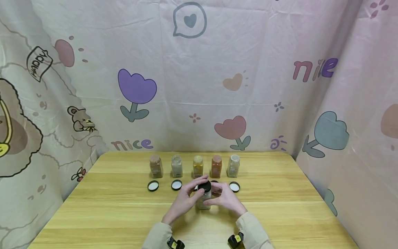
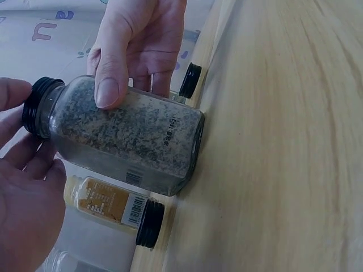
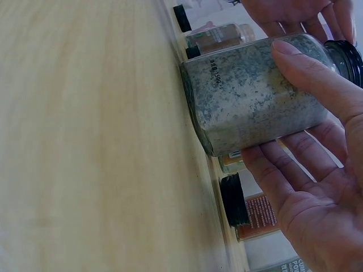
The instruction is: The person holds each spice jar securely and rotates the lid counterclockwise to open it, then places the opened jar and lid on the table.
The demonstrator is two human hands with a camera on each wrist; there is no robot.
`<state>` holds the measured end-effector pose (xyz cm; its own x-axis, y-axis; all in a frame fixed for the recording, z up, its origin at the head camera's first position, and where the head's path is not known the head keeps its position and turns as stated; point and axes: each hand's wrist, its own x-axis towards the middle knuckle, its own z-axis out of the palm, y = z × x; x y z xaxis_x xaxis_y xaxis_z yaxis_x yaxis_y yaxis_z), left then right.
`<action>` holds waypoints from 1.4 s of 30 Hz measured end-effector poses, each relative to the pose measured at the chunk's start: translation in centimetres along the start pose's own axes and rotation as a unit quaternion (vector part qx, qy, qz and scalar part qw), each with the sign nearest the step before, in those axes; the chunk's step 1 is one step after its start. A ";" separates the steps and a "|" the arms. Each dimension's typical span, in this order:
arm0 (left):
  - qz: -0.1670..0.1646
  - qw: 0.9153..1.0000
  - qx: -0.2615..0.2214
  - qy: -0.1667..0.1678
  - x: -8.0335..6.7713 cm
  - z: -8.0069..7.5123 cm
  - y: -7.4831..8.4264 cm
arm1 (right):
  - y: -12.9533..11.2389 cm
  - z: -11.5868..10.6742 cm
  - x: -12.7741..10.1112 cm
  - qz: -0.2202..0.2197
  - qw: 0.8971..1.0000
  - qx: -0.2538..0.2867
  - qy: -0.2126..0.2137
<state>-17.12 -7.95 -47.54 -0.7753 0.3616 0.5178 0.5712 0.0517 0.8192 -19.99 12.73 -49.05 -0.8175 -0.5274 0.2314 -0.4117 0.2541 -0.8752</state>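
Note:
A clear seasoning jar (image 1: 204, 204) full of grey-green flecked granules stands upright in front of me, on the table or just above it. My right hand (image 1: 227, 198) grips its body, thumb (image 3: 303, 65) on one side and fingers on the other. A black screw lid (image 1: 205, 186) sits on the jar's neck. My left hand (image 1: 186, 197) pinches this lid between thumb and fingers, as the left wrist view shows around the ribbed black lid (image 2: 35, 107).
Along the back stand a brown-filled jar (image 1: 156, 167), a pale jar (image 1: 177, 167), a yellow jar (image 1: 198, 167), a reddish jar (image 1: 216, 167) and a white jar (image 1: 233, 166), all lidless. Upturned black lids (image 1: 153, 186) lie before them, some partly hidden by my hands. A printed curtain (image 1: 186, 131) hangs behind.

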 end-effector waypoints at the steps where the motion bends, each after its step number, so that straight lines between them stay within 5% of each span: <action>1: 0.000 1.000 -0.001 0.001 0.0 0.0 0.0 | 0.0 0.0 0.0 -0.001 1.000 0.001 0.000; 10: 0.016 1.000 0.011 0.019 0.2 0.2 -0.2 | -0.1 0.0 0.1 -0.008 1.000 -0.005 0.003; 20: 0.019 1.000 0.001 -0.013 0.1 -0.3 -0.1 | -0.2 0.0 0.0 0.000 1.000 0.004 0.001; 31: 0.011 0.999 0.022 0.024 0.1 0.1 -0.4 | -0.2 0.1 -0.1 -0.006 1.000 -0.002 0.006; 42: -0.001 1.000 -0.011 -0.023 -0.1 -0.3 0.1 | -0.2 0.0 -0.1 0.008 1.000 -0.003 0.004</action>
<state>-17.08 -8.31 -47.43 -0.7632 0.4039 0.5043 0.5629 0.0324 0.8259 -19.83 12.72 -48.89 -0.8272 -0.5167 0.2208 -0.4006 0.2668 -0.8765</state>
